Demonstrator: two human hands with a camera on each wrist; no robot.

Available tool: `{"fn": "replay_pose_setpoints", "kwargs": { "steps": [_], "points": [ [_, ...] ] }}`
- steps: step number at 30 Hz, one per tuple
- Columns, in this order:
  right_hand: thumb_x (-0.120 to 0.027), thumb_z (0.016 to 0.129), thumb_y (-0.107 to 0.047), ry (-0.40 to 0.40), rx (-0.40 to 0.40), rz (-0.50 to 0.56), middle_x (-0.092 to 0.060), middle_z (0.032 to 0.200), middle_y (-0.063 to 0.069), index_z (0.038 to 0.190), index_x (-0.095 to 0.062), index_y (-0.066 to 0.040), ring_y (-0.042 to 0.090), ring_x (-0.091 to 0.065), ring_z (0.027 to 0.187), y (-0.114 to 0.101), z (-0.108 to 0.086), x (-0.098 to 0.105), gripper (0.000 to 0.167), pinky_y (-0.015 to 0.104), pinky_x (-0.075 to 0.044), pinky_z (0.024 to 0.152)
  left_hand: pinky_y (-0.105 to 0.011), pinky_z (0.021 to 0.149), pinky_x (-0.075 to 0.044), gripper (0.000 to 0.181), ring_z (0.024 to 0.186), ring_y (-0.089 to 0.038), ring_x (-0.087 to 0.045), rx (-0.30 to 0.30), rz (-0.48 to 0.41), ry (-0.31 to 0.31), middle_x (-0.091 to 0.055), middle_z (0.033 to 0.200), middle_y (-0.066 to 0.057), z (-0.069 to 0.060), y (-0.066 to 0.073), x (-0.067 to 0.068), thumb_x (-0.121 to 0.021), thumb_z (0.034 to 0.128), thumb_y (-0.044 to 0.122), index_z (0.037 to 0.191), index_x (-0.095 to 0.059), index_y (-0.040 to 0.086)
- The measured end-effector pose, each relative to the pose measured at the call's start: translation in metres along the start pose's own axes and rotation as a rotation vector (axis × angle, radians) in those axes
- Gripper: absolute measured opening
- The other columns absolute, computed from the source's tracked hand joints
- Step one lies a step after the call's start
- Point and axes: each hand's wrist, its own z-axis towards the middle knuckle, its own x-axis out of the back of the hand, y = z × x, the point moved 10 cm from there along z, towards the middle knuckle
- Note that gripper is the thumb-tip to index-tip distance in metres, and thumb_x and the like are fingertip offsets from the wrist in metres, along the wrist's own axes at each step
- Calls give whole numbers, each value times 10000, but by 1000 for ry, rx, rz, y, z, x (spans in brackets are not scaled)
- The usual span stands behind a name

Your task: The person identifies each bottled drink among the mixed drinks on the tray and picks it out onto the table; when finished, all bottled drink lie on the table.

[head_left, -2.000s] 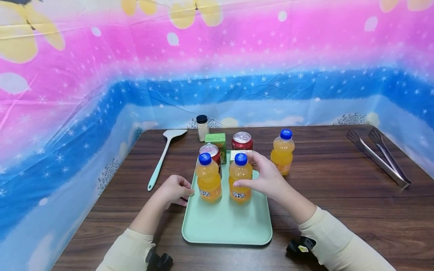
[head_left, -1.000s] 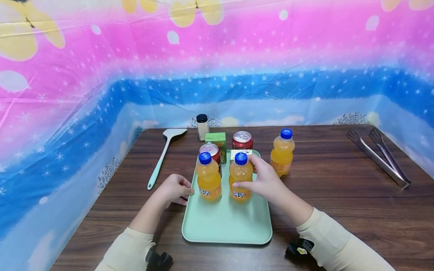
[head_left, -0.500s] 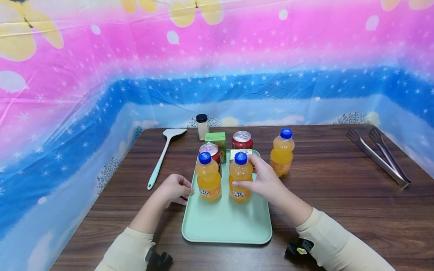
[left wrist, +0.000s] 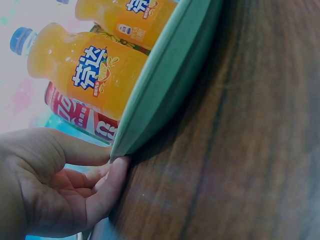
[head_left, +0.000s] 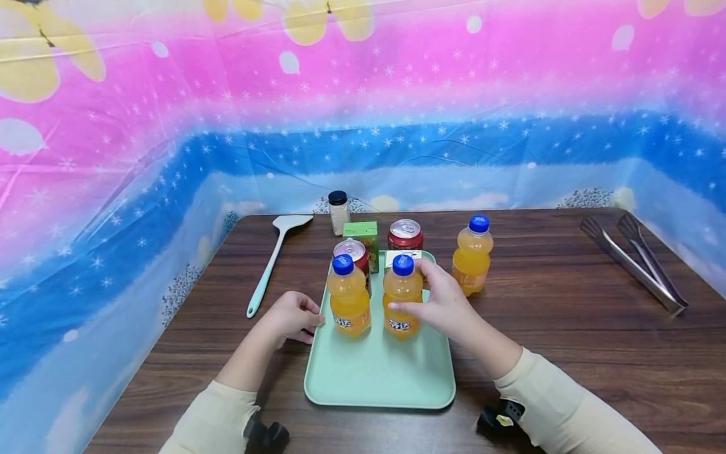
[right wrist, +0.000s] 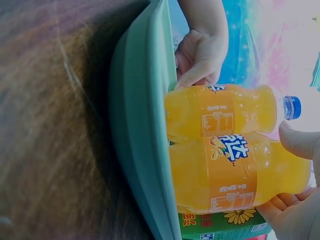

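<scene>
As nothing shifts, I seem paused, right hand (head_left: 448,300) gripping a waisted orange plastic bottle (head_left: 400,292), left hand (head_left: 292,315) a rectangular green plastic tray (head_left: 377,373).

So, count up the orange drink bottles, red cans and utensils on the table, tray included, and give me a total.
Orange drink bottles: 3
Red cans: 2
Spatula: 1
Tongs: 1
Total: 7

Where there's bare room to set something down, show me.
Free: the tray, between its near rim and front bottles; the table, between lone bottle and tongs. Crowded: the tray from those bottles back, with a red can and green carton close behind.
</scene>
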Motion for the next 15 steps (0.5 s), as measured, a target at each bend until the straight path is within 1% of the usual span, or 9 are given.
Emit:
{"fn": "replay_pose_setpoints", "kwargs": {
  "steps": [5, 11, 15],
  "points": [
    [-826, 717, -167, 10, 0, 0, -576, 1150, 28, 1244, -491, -105, 211, -571, 1065, 3, 0, 0, 627, 418, -484, 902, -349, 572, -566, 148, 700, -245, -583, 4, 1, -1, -565, 850, -161, 0, 0, 0, -664, 847, 16, 931, -562, -49],
    [-824, 719, -158, 20, 43, 5, -576, 1147, 31, 1248, -491, -93, 207, -573, 1054, -1, -1, 0, 628, 413, -490, 895, -349, 571, -566, 147, 704, -248, -579, 4, 1, -2, -560, 851, -162, 0, 0, 0, -663, 848, 14, 930, -558, -47],
    [-821, 724, -159, 29, 50, 8, -581, 1135, 23, 1239, -496, -99, 199, -577, 1039, -3, -2, 2, 612, 412, -496, 885, -350, 572, -566, 143, 706, -248, -578, 1, -2, -4, -561, 851, -162, 0, 0, 0, -662, 848, 12, 929, -560, -48]
  ]
}}
